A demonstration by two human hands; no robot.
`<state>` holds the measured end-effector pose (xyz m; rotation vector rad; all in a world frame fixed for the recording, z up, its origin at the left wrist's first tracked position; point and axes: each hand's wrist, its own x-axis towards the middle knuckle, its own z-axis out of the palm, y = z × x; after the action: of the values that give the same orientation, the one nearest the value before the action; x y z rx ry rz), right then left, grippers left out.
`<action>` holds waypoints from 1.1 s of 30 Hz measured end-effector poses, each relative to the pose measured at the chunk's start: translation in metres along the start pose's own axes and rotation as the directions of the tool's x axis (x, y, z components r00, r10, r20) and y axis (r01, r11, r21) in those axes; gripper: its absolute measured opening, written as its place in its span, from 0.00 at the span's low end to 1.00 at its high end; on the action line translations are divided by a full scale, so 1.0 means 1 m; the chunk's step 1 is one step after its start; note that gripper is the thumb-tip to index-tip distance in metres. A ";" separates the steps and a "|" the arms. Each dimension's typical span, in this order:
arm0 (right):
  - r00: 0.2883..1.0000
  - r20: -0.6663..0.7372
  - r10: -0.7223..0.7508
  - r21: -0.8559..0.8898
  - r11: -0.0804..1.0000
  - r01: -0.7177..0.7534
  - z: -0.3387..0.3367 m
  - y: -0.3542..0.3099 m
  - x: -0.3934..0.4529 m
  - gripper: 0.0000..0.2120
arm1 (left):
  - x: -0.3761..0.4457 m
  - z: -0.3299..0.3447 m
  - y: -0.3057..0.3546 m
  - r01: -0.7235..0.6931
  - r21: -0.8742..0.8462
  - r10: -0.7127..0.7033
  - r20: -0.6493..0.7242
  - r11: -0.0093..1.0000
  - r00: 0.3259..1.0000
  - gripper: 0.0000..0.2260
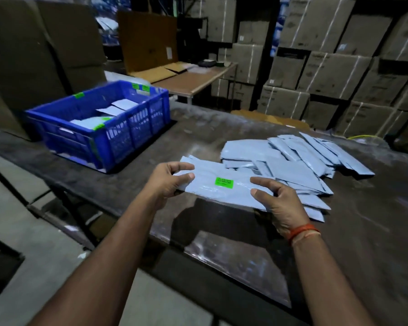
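Head view: both arms outstretched; left hand (166, 182) fingers pinch grey mailer (224, 184) end; right hand (278, 203) grips opposite end.

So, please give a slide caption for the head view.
Left hand and right hand hold a grey mailer with a green label, between a blue crate and a pile of mailers.

Grey packet (224, 184), green label (224, 181), blue crate (118, 135).

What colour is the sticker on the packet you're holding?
Bright green rectangular sticker with dark print, on the grey plastic packet; head view.
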<state>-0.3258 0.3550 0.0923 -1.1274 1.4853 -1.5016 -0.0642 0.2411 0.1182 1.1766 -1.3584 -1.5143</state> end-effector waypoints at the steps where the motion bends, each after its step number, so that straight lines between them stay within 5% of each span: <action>1: 1.000 0.008 0.005 0.020 1.000 -0.006 0.017 -0.005 0.007 0.13 | 0.007 -0.016 0.006 -0.009 0.004 0.009 -0.010 1.000 1.000 0.11; 20: 0.996 0.006 0.086 0.133 0.987 -0.086 0.288 -0.051 0.231 0.12 | 0.241 -0.267 0.108 -0.123 0.203 0.127 -0.004 0.971 0.992 0.09; 33: 0.995 -0.096 -0.024 -0.109 0.994 0.013 0.461 -0.078 0.358 0.12 | 0.386 -0.418 0.138 -0.123 0.288 0.129 -0.003 0.950 0.992 0.08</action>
<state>-0.0141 -0.1370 0.1784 -1.1478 1.6441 -1.5233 0.2258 -0.2606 0.2000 1.2500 -1.6471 -1.2393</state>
